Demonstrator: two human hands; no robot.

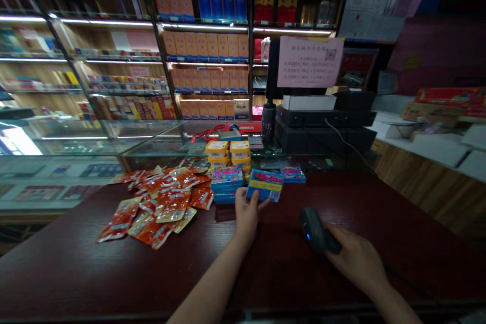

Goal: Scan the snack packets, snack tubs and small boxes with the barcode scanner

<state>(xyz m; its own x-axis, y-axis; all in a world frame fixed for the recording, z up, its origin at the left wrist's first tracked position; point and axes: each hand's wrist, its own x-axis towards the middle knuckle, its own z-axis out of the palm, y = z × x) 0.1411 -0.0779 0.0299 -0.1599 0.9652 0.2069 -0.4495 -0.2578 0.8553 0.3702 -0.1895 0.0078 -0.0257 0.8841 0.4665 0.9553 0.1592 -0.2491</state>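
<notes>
Left fingers [254, 197] pinch a blue box [265, 186] by its lower left corner, beside the blue stack [227, 185]. Right fingers [339, 235] wrap the scanner [313, 231] handle. Orange pouches [172, 204] left, yellow tubs [217, 149] behind stack, on tabletop [281, 258].

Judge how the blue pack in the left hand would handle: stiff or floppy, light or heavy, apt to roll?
The blue pack is probably fairly stiff, looking flat though gripped near one corner. It seems light, since the left hand alone holds it up. Its flat, rectangular shape suggests sliding rather than rolling.
</notes>
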